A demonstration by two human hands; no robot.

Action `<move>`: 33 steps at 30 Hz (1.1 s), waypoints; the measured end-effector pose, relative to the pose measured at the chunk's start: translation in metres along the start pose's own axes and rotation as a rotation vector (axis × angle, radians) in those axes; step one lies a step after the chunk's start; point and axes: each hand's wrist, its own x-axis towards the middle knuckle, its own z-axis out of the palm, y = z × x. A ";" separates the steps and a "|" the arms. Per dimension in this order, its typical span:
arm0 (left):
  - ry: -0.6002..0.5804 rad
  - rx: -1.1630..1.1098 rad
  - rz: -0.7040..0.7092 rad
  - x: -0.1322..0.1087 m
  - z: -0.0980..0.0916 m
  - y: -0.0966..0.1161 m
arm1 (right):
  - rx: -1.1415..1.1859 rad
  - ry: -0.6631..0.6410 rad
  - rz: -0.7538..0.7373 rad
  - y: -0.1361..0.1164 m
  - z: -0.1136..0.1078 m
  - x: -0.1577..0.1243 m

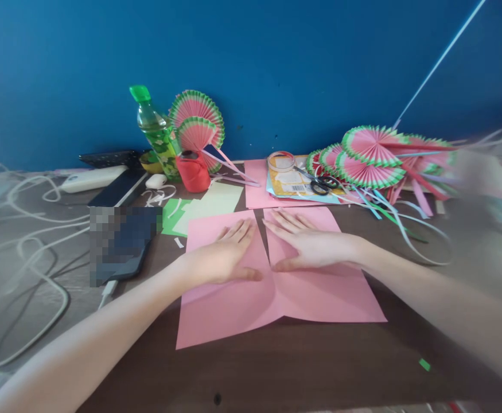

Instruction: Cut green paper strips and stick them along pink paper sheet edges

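A pink sheet of paper lies on the dark table, with a fold down its middle and a slit open along the far half of that fold. My left hand rests flat on the left part of the sheet, fingers stretched forward. On the right part lies my right hand, its fingers spread and pressed to the paper. Neither hand grips anything. The near edge of the sheet rises slightly at the fold.
Behind the sheet are scissors, a tape roll and a red ribbon roll. Pleated paper fans pile up at the right. To the left are a green-capped bottle, a phone and white cables.
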 end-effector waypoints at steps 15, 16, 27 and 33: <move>0.022 0.000 -0.119 0.002 0.005 0.009 | 0.014 -0.027 0.023 -0.013 -0.004 -0.014; 0.025 0.005 -0.113 0.002 0.005 0.008 | 0.016 -0.013 0.011 -0.012 -0.004 -0.014; 0.021 0.029 -0.095 0.000 0.002 0.006 | -0.007 -0.011 -0.011 -0.004 -0.002 -0.013; -0.028 0.024 -0.102 0.001 -0.001 0.007 | -0.006 -0.050 0.007 -0.007 -0.008 -0.014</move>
